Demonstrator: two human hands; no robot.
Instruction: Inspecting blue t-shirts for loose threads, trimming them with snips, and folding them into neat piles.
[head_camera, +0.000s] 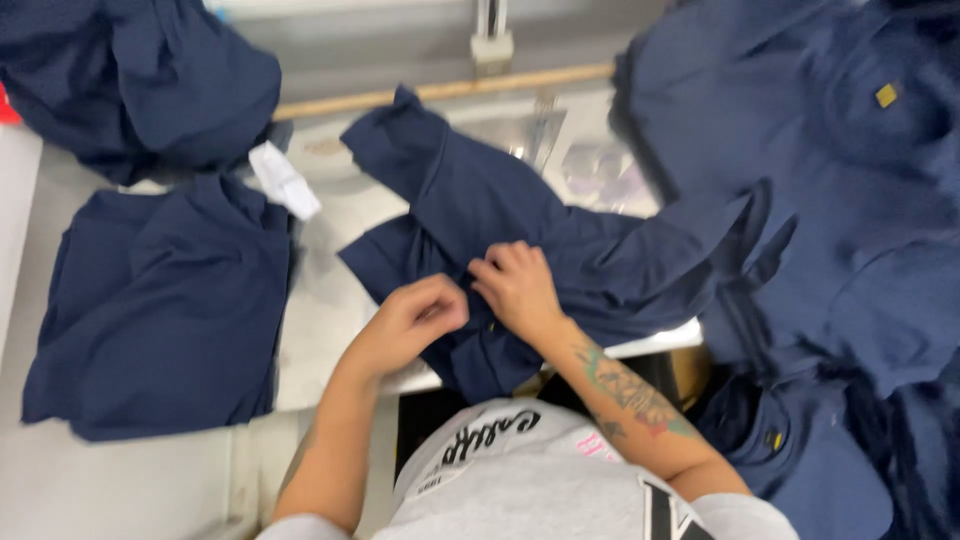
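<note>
Navy garment (560, 240) pinched by both hands, white label (284, 180) leftward

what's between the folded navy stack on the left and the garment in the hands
In the head view, bare white table and a white tag hanging beside the folded stack.

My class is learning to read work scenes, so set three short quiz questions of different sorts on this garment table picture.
1. True or false: both hands touch the dark blue garment at the middle of the table.
2. Which lies at the person's left? A) a folded dark blue garment B) a red towel C) a basket
3. Fill in: the small tag beside the folded garment is ____.

Key: 1 true; 2 A; 3 white.
</note>
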